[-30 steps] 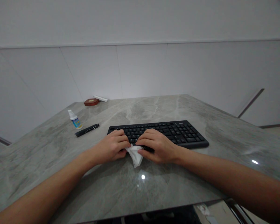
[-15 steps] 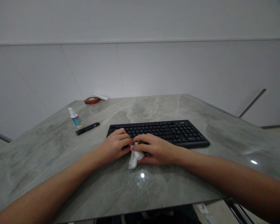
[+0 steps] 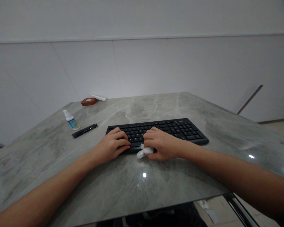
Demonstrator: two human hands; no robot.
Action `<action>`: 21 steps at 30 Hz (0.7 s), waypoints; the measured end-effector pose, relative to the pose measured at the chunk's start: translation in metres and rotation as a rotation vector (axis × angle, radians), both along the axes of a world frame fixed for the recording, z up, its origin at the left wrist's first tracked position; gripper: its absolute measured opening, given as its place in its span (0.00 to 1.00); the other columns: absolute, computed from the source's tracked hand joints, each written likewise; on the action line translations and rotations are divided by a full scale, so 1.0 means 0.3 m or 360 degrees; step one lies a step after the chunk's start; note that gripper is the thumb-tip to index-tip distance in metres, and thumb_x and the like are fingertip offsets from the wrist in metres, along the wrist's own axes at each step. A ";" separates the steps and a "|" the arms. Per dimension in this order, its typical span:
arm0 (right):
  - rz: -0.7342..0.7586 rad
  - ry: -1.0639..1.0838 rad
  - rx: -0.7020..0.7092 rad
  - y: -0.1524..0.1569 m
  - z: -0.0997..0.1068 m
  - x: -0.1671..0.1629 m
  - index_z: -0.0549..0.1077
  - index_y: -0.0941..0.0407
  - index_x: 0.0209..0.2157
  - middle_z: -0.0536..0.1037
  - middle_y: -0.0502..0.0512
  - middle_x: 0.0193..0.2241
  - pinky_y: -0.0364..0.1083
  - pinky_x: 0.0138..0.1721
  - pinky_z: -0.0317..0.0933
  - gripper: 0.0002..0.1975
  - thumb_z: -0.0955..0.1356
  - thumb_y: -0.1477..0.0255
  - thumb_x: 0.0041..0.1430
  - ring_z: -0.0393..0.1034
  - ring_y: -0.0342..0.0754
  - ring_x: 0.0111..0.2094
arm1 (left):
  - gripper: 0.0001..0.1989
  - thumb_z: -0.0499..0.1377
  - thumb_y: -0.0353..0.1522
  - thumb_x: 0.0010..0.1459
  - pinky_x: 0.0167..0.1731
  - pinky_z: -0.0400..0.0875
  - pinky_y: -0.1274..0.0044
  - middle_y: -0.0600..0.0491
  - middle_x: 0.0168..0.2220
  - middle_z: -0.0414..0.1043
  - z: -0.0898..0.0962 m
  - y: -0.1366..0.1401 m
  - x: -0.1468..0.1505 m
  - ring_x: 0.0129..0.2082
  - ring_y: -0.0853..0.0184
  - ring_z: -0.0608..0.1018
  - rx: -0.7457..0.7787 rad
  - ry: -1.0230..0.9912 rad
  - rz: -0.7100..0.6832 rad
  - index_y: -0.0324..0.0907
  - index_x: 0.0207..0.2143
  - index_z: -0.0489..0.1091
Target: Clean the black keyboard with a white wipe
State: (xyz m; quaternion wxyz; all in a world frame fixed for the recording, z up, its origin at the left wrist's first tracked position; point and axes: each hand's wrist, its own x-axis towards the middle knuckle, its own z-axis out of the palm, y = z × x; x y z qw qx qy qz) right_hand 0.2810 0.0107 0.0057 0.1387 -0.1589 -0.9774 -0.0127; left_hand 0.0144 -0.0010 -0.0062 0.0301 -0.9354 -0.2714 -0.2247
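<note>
A black keyboard (image 3: 180,128) lies slightly askew on the grey marbled table (image 3: 123,192). My left hand (image 3: 113,145) grips its left end, fingers bent over the keys and thumb by the front edge. A crumpled white tissue (image 3: 142,152) is bunched in my right hand (image 3: 159,143), which is closed around it over the keyboard's front edge. Part of the tissue sticks out to the left, below my fingers. My two hands are apart, with some keys showing between them. The keys under both hands are hidden.
Left of the keyboard lies a black pen-like object (image 3: 84,130), beside a small white-capped spray bottle (image 3: 71,120). A reddish-brown case (image 3: 88,101) and a thin white strip (image 3: 98,97) rest at the far left edge, near the white wall (image 3: 142,66).
My right hand has moved right, away from my left, taking the tissue with it. The tissue, which hung down between both hands, is now bunched up. The view has shifted slightly.
</note>
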 end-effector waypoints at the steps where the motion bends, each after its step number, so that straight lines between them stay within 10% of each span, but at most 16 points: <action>1: -0.0010 -0.0022 0.0000 0.001 0.004 0.005 0.73 0.58 0.30 0.72 0.53 0.31 0.49 0.40 0.53 0.09 0.71 0.67 0.58 0.63 0.47 0.35 | 0.08 0.58 0.33 0.66 0.40 0.70 0.71 0.49 0.37 0.74 -0.001 0.001 -0.001 0.39 0.63 0.71 0.0008 -0.0003 0.0002 0.41 0.38 0.78; 21: -0.0034 0.0294 -0.0296 0.018 -0.001 0.066 0.73 0.58 0.40 0.74 0.57 0.35 0.46 0.40 0.63 0.08 0.66 0.80 0.59 0.68 0.48 0.37 | 0.08 0.58 0.33 0.66 0.40 0.71 0.71 0.48 0.36 0.73 -0.002 -0.001 -0.009 0.39 0.63 0.71 -0.0034 -0.0028 0.0018 0.40 0.39 0.78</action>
